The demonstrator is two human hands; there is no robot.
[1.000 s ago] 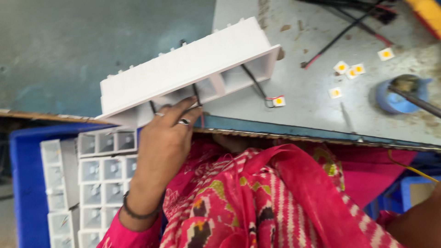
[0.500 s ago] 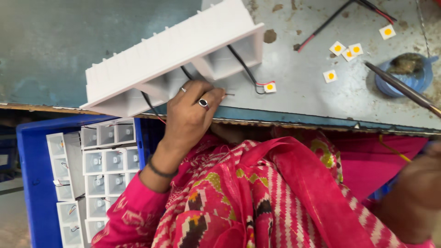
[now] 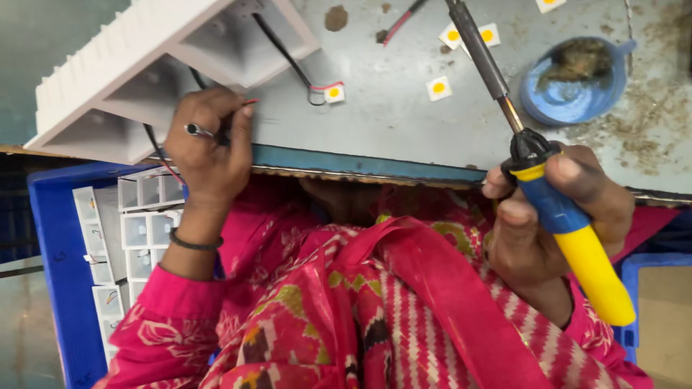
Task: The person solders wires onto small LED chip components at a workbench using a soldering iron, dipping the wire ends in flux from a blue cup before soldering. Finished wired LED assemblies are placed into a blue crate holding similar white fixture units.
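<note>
Small yellow-centred chips (image 3: pixel 438 88) and a blue dish (image 3: pixel 577 83) lie beyond the right hand (image 3: pixel 555 216), whose fingers grip a soldering iron (image 3: pixel 548 194), its length slanting up-left, tip away; left hand (image 3: pixel 209 144) pinches a wire (image 3: pixel 249 102) beside the white housing (image 3: pixel 158 65)

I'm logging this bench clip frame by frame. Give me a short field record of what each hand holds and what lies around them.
left hand: pinches thin wires at the white ribbed housing
right hand: grip closed on soldering iron, blue and yellow handle, tip pointing away up the bench
bench: grey, stained
loose parts: small white squares with yellow centres; one wired
blue dish: brownish residue inside
blue crate: below bench, holds white housings
</note>
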